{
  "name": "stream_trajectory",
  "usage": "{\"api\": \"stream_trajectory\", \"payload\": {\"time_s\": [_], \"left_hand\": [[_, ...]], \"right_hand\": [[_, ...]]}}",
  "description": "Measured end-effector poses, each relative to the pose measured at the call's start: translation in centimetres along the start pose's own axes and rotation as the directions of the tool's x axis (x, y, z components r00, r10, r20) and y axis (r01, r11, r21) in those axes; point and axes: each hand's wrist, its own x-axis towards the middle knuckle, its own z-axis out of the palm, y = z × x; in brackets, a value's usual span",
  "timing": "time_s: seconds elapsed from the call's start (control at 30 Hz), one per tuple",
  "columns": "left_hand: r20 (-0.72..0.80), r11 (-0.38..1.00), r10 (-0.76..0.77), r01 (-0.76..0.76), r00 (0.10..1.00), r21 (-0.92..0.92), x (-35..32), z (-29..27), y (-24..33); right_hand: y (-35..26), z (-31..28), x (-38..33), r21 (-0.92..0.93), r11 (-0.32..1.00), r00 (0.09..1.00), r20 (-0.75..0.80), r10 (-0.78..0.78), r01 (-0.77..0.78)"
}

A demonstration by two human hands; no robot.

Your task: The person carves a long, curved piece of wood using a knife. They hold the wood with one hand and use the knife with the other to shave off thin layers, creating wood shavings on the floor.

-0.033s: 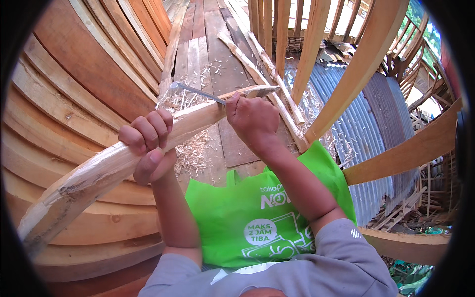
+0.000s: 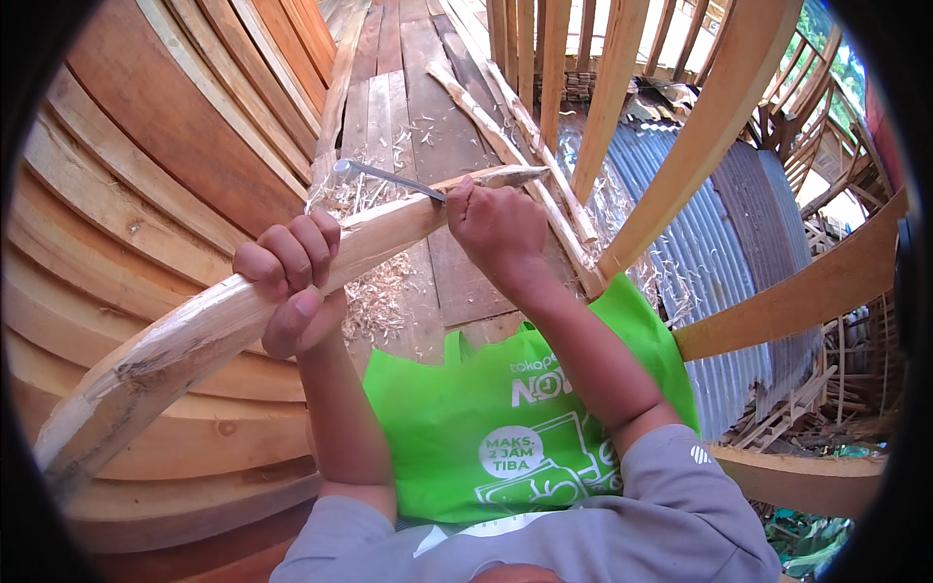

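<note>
A long, peeled wooden pole point(image 2: 185, 335) runs from the lower left up to a tapered tip at upper centre. My left hand point(image 2: 292, 282) is closed round its middle, thumb underneath. My right hand point(image 2: 501, 228) makes a fist beside the upper part of the pole. It grips a narrow metal blade point(image 2: 397, 179) that lies across the wood and ends at the left in a pale, rounded piece. The fist hides the tool's handle, so its exact kind cannot be told. Under my forearms a green bag point(image 2: 437, 418) with white print covers my lap.
Curled wood shavings point(image 2: 379, 306) litter the plank floor point(image 2: 452, 262). Two peeled poles point(image 2: 486, 126) lie beyond the work. Stacked boards point(image 2: 165, 214) form the left side. Wooden railing slats point(image 2: 680, 185) stand at the right, with corrugated metal sheets point(image 2: 700, 272) outside them.
My right hand and the blade have shifted very slightly to the right along the pole. The left hand and the pole stay where they were.
</note>
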Motion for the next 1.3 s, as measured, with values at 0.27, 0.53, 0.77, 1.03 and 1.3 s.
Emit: {"api": "stream_trajectory", "payload": {"time_s": [0.27,0.53,0.77,1.03,1.3], "left_hand": [[-0.031,0.999,0.028,-0.029,0.999,-0.036,0.5,0.7,-0.2],[-0.043,0.999,0.033,-0.035,0.998,-0.025,0.3,0.4,0.0],[-0.033,0.997,0.024,-0.026,0.999,-0.068,-0.4,0.2,0.1],[-0.036,0.989,-0.02,0.015,0.999,-0.147,-0.2,0.3,0.0],[-0.09,0.986,-0.069,0.054,0.994,-0.157,-0.2,0.6,-0.3]], "right_hand": [[1.9,0.8,0.9,0.051,0.998,0.995,0.088,-0.041,0.036],[-0.8,-0.6,-0.3,-0.054,0.998,0.999,0.05,0.016,-0.013],[-0.9,-0.3,-0.5,0.031,0.989,0.988,-0.068,-0.139,0.142],[-0.5,-0.6,0.1,0.009,0.997,0.981,0.183,0.072,-0.074],[-1.0,-1.3,0.7,-0.013,0.994,0.963,0.247,0.104,-0.104]]}}
